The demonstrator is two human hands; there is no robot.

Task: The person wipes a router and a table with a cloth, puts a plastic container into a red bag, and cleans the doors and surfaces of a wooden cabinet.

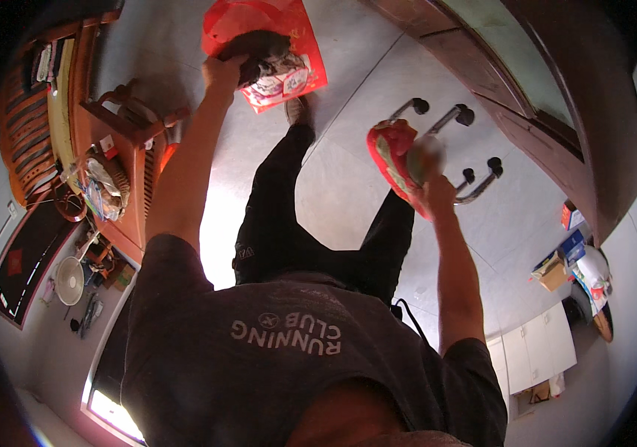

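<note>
My left hand [223,75], at the top, grips the edge of a red bag [317,70] with a pale printed panel. A dark, crumpled thing [262,47] shows against the bag next to my fingers; I cannot tell whether it is inside or on top. Farther right, my right hand [438,195] is closed on the lower end of a red and green packet [391,156]. Part of that packet is blurred. It is held above the floor, beside chrome caster legs [447,118]. The two held things are well apart.
A reddish wooden stand [123,223] at left carries a wicker basket [120,181] of packaged items. A brown wooden cabinet [519,128] runs along the upper right. Cardboard boxes [552,272] and white cupboards [536,349] are at lower right. My shoe [299,110] is on the grey tiled floor [340,195].
</note>
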